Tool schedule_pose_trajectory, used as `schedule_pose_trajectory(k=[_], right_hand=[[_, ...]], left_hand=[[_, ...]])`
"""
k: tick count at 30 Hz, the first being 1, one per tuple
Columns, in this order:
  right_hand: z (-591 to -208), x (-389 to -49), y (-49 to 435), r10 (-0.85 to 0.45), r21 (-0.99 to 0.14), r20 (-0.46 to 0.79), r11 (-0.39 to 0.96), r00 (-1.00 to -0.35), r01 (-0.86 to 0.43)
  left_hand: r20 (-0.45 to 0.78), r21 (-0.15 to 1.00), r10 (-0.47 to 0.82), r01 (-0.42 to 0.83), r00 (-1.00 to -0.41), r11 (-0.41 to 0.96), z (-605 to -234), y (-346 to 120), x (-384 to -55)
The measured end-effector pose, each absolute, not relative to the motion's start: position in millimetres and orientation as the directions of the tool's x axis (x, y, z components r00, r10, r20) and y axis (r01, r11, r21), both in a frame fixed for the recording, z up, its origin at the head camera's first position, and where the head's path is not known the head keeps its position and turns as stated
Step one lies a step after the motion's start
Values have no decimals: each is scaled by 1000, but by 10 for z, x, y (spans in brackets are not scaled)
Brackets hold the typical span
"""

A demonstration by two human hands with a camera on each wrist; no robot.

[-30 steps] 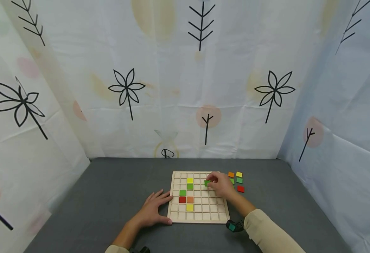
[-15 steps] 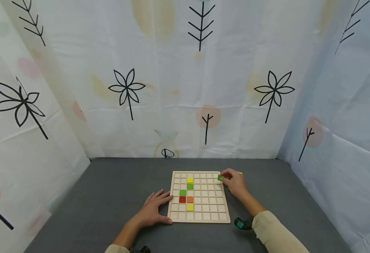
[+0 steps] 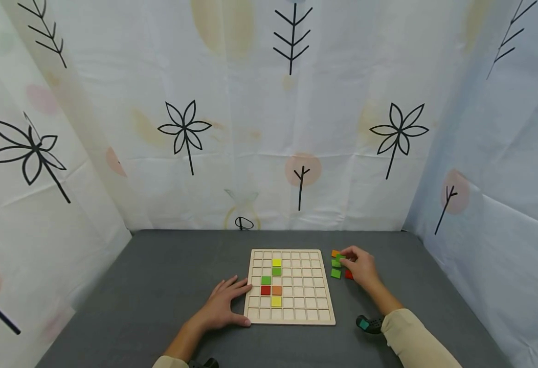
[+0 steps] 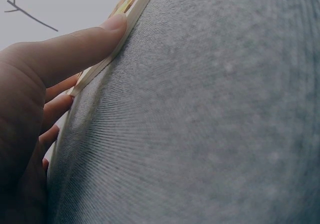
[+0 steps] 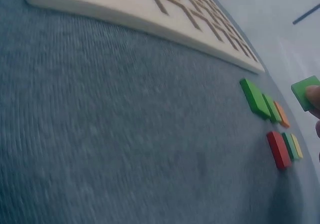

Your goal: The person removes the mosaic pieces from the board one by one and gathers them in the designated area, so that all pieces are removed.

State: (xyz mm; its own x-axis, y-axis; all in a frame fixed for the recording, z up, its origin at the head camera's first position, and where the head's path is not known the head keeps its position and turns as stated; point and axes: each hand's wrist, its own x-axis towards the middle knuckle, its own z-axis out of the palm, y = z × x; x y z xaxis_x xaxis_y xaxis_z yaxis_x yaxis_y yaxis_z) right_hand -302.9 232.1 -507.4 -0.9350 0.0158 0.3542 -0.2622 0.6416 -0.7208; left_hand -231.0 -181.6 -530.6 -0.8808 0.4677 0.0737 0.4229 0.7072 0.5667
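My right hand (image 3: 361, 266) pinches a small green square tile (image 3: 340, 257) between thumb and fingertips, raised over the loose tiles right of the board. The right wrist view shows that green tile (image 5: 302, 92) well above the table. My left hand (image 3: 223, 304) rests at the left side of a wooden grid board (image 3: 292, 322), fingers straight and spread, thumb (image 4: 107, 32) at its near edge. On the board sit a yellow tile (image 3: 276, 262), a green one (image 3: 276, 271), another green (image 3: 266, 280), a red (image 3: 265, 290), an orange (image 3: 276, 290) and a second yellow (image 3: 275, 301).
Beside the board's right edge lie loose tiles in two rows: green (image 5: 256, 100), green (image 5: 271, 108) and orange (image 5: 281, 114), then red (image 5: 278, 150), darker green (image 5: 290, 145) and yellow (image 5: 297, 146). Patterned white curtains (image 3: 250, 128) stand behind the grey table (image 3: 181, 266) and at its sides.
My right hand has carried the green tile from over the board's upper right part rightward to above the loose tiles. The left hand and the board have stayed put.
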Motion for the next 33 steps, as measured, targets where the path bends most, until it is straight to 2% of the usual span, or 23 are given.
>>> schedule_pose_trajectory(k=[19, 33], right_hand=[[-5134, -3093, 2742, 70, -702, 292, 693, -954, -164], [-5171, -3150, 2805, 97, -655, 224, 752, -970, -76]], left_hand=[[65, 575, 458, 408, -887, 709, -5276, -1801, -2291], [64, 573, 457, 408, -887, 711, -5284, -1806, -2297]])
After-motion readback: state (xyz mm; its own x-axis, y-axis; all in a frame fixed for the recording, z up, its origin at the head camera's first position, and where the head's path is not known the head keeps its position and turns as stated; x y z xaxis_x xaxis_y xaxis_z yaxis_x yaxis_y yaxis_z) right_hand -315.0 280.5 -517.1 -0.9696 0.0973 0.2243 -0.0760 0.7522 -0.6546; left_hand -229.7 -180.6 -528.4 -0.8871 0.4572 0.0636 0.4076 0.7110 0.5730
